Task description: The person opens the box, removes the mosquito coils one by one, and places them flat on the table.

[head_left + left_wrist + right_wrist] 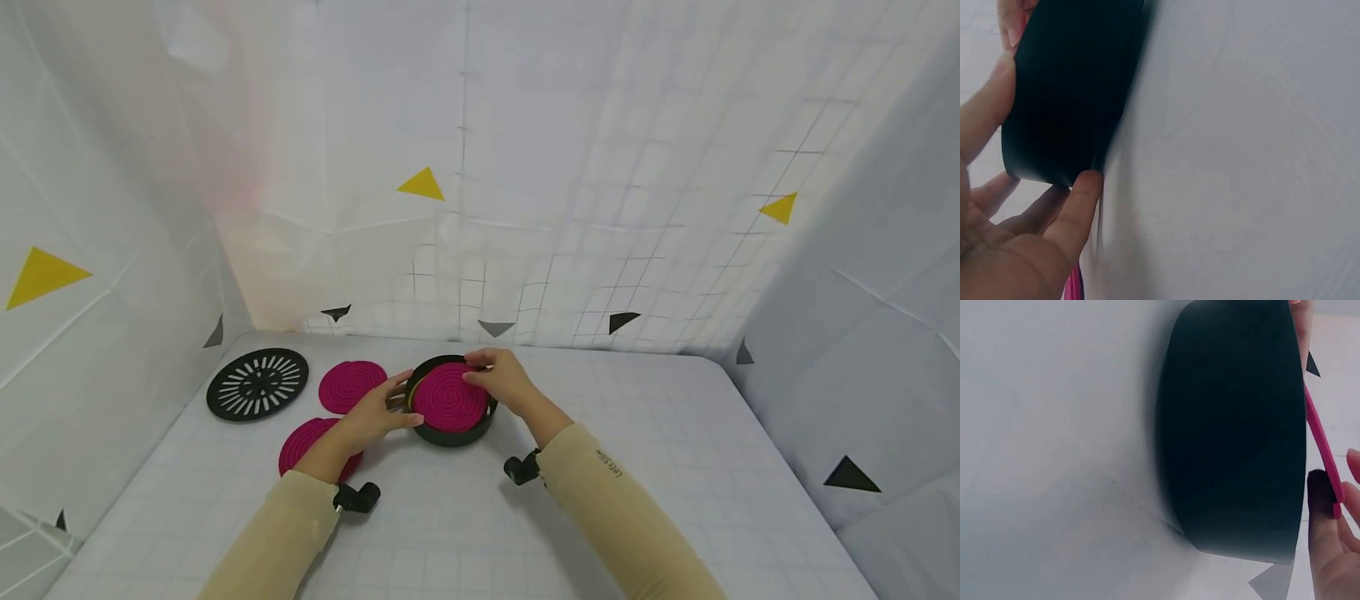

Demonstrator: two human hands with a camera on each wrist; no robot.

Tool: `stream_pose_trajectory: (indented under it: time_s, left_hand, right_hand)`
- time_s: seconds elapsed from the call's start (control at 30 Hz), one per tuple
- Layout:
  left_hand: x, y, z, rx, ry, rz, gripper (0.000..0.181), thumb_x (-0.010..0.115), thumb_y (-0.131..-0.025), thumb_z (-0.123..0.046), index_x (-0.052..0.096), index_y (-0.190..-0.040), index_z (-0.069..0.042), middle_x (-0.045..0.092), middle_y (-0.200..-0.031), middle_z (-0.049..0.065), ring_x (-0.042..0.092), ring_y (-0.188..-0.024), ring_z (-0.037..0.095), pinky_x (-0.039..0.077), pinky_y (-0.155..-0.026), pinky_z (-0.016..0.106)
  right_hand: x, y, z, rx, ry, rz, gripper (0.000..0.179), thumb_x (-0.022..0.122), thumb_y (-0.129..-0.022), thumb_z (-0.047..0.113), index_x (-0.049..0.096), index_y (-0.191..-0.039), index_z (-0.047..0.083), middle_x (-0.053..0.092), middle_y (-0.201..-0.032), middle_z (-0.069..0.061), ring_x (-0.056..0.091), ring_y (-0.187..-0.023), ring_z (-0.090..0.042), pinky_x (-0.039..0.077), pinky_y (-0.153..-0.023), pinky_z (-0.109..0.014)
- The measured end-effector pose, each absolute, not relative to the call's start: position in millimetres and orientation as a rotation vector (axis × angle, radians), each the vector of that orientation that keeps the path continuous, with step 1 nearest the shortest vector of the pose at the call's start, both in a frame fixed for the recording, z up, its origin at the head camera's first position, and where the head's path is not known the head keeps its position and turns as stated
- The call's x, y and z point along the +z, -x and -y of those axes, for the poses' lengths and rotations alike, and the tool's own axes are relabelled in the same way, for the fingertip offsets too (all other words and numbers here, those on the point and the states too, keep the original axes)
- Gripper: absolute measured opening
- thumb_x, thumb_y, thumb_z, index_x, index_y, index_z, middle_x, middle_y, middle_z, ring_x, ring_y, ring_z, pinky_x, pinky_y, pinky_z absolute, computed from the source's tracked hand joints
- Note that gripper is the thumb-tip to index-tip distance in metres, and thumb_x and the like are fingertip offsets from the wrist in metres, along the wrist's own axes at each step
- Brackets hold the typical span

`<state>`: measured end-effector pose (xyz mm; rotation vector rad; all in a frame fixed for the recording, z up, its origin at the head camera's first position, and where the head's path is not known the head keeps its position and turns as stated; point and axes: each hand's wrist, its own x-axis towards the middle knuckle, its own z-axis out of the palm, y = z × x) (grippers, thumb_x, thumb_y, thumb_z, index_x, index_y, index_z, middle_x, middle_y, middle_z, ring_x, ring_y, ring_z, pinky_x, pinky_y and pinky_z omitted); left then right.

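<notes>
While the right hand point(501, 382) pinches one pink spiral disc point(450, 398) near its two o'clock edge, with a narrow grip, this disc is tilted over the dark round container point(452, 438), its pinched edge raised above the rim. At nine o'clock of this container, the left hand point(375, 414) has its grip around the wall, thumb at the rim. Further at nine o'clock lie a second pink disc point(352, 386), then a black slotted disc point(258, 384); toward eight, the left arm point(281, 533) partly covers a third pink disc point(304, 442).
</notes>
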<state>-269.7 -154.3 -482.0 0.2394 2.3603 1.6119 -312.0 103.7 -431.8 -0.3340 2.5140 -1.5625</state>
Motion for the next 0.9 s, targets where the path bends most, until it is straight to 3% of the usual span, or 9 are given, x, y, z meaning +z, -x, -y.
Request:
stream_pose_trajectory:
  time_s: [0.23,0.63,0.9]
  left_hand:
    - [-482.0,269.0,155.6,1.617,-0.258,-2.354,0.093,0.083,-0.084,-0.029,0.029,-0.159,-0.024,0.035,-0.158,0.015,0.035,-0.144,0.038,0.039,-0.108,0.058]
    - [-481.7,269.4,155.6,1.635,-0.27,-2.348,0.096,0.085,-0.082,-0.029,0.028,-0.159,-0.021,0.035,-0.159,0.015,0.035,-0.144,0.037,0.038,-0.11,0.055]
    - [-480.4,266.8,155.7,1.647,-0.276,-2.333,0.095,0.084,-0.083,-0.027,0.027,-0.159,-0.02,0.034,-0.159,0.016,0.034,-0.145,0.037,0.037,-0.11,0.056]
  right_hand:
    - [-429.0,314.9,-106.8,-1.527,0.291,-2.486,0.038,0.074,-0.092,0.012,0.066,-0.128,0.006,0.069,-0.121,-0.01,0.063,-0.11,-0.022,0.055,-0.086,-0.035]
    - [-416.8,317.0,-113.9,-1.551,0.204,-2.254,0.048,0.074,-0.091,0.008,0.059,-0.137,0.008,0.062,-0.122,-0.015,0.067,-0.096,-0.022,0.06,-0.079,-0.039]
    - [-421.1,317.6,-115.7,-1.572,0.178,-2.204,0.044,0.072,-0.091,0.004,0.062,-0.134,0.008,0.061,-0.118,-0.016,0.067,-0.092,-0.022,0.061,-0.075,-0.04]
